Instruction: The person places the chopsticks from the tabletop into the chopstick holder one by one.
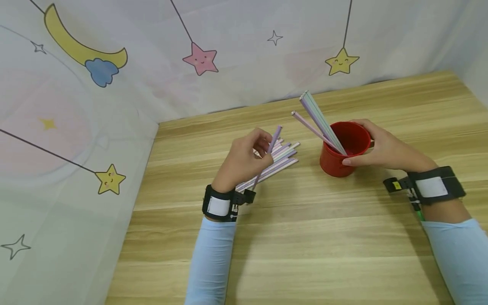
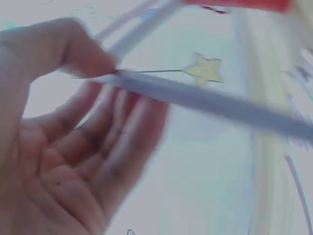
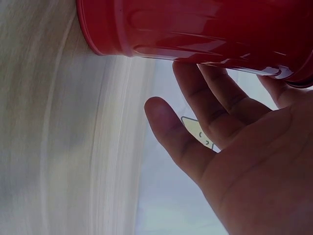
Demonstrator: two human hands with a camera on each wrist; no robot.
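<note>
My left hand (image 1: 245, 161) pinches a purple straw (image 1: 275, 137) between thumb and fingers, holding it tilted above a loose pile of pastel straws (image 1: 284, 164) on the table. In the left wrist view the straw (image 2: 205, 100) runs blurred to the right from under the thumb. To the right stands a red mug (image 1: 334, 165), upright. My right hand (image 1: 381, 146) grips it, thumb at the near rim and fingers round the far side. Several straws (image 1: 322, 120) lean left out of the mug, with a pink one (image 1: 306, 123) at a lower slant. Fingertips touch the mug's side (image 3: 195, 29) in the right wrist view.
The wood-grain table (image 1: 305, 250) meets a pale fabric backdrop (image 1: 244, 89) with printed stars and a moon at the back and left. Each wrist wears a black strap (image 1: 434, 186) with a small camera.
</note>
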